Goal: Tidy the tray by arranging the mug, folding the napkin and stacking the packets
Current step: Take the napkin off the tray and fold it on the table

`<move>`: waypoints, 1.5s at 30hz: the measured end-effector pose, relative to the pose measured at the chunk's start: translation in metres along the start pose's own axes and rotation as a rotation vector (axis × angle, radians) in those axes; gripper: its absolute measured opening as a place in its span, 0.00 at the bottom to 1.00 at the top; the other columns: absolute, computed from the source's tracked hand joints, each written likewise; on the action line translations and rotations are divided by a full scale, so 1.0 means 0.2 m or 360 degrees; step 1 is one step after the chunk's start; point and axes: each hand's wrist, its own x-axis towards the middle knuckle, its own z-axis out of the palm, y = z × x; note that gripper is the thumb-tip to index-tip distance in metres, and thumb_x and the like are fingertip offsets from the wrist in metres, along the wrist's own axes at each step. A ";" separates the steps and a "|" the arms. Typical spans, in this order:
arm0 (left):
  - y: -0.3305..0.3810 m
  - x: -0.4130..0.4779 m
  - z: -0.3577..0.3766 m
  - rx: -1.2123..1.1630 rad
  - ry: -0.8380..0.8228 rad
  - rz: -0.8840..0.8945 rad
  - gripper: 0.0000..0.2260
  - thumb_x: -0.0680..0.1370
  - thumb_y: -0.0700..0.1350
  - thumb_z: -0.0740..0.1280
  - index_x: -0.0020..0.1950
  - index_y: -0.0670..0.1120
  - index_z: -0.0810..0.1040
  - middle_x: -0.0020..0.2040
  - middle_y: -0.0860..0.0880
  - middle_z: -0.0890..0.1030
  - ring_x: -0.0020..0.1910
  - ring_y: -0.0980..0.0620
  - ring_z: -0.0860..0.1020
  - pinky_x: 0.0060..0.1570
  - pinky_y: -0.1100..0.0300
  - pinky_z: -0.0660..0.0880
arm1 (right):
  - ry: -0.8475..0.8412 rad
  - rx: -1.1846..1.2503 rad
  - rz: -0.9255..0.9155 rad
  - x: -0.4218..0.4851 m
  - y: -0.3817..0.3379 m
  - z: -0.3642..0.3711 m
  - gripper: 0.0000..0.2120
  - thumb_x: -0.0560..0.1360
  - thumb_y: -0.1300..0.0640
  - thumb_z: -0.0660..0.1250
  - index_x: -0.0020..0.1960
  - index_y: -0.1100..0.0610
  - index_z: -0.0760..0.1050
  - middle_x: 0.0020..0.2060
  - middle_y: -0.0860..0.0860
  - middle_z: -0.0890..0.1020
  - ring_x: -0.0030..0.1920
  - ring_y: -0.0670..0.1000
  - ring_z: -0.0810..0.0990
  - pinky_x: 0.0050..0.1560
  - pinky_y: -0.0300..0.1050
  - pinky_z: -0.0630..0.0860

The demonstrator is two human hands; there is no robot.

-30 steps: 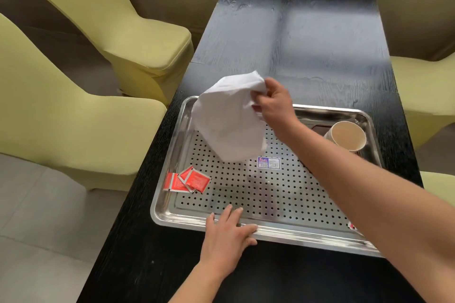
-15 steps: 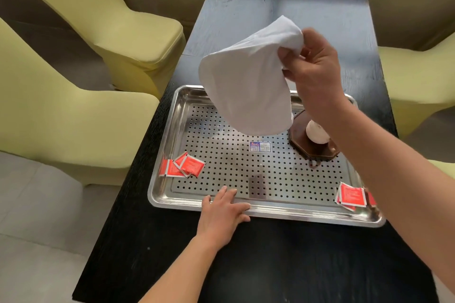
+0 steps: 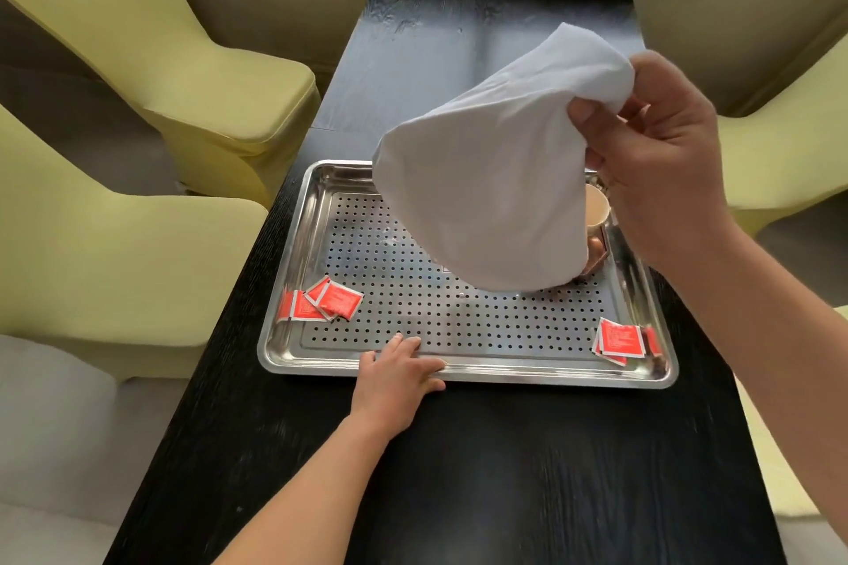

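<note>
packets point(image 3: 321, 304) loose at tray's point(image 3: 293, 243) left, a second cluster point(image 3: 619, 340) near right | left hand point(image 3: 398, 374) flat, fingers released on near rim, grasping nothing | napkin point(image 3: 486, 184) hangs bunched above tray, hiding most of mug point(image 3: 596, 209) | right hand point(image 3: 661, 161) pinches napkin's top | advice: lower cloth flat, find corners with both hands, then fold

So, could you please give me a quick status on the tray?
Right hand holds white cloth napkin aloft, unfolded. Left hand flat on steel tray's near rim. Red packets unstacked.
</note>
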 end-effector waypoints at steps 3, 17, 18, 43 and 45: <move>0.00 0.06 -0.02 -0.0037 0.0010 -0.0018 0.16 0.79 0.59 0.64 0.67 0.63 0.76 0.76 0.51 0.68 0.78 0.48 0.59 0.71 0.43 0.61 | 0.0037 -0.0033 0.0070 -0.02 0.03 -0.04 0.07 0.79 0.68 0.65 0.46 0.58 0.72 0.40 0.58 0.74 0.41 0.57 0.73 0.41 0.50 0.73; 0.01 0.23 -0.06 0.0012 0.0138 -0.0064 0.15 0.78 0.59 0.66 0.65 0.63 0.77 0.74 0.51 0.72 0.76 0.48 0.65 0.69 0.46 0.64 | 0.0043 -0.0001 0.0013 -0.09 0.01 -0.11 0.08 0.79 0.68 0.65 0.46 0.57 0.75 0.37 0.48 0.80 0.38 0.47 0.77 0.36 0.38 0.75; 0.01 0.24 -0.07 0.0020 0.0160 -0.0063 0.15 0.78 0.59 0.66 0.65 0.63 0.78 0.73 0.51 0.73 0.75 0.48 0.66 0.68 0.46 0.65 | 0.0031 0.0000 0.0009 -0.10 -0.01 -0.12 0.08 0.79 0.68 0.65 0.46 0.56 0.75 0.37 0.47 0.80 0.39 0.48 0.77 0.37 0.39 0.75; 0.07 -0.54 -0.07 -0.3023 -0.0329 -0.0587 0.39 0.73 0.76 0.47 0.68 0.53 0.78 0.65 0.45 0.81 0.66 0.44 0.78 0.69 0.41 0.69 | -0.0112 -0.0743 0.0985 -0.94 0.17 -0.24 0.04 0.76 0.56 0.71 0.48 0.49 0.82 0.44 0.48 0.85 0.46 0.49 0.84 0.48 0.52 0.81; 0.06 -0.57 -0.06 -0.2673 -0.0260 -0.0755 0.27 0.79 0.67 0.56 0.64 0.51 0.81 0.60 0.46 0.84 0.61 0.44 0.81 0.64 0.41 0.75 | -0.0281 -0.1278 0.1039 -1.03 0.31 -0.23 0.03 0.76 0.55 0.69 0.45 0.53 0.80 0.42 0.48 0.81 0.45 0.51 0.80 0.48 0.52 0.79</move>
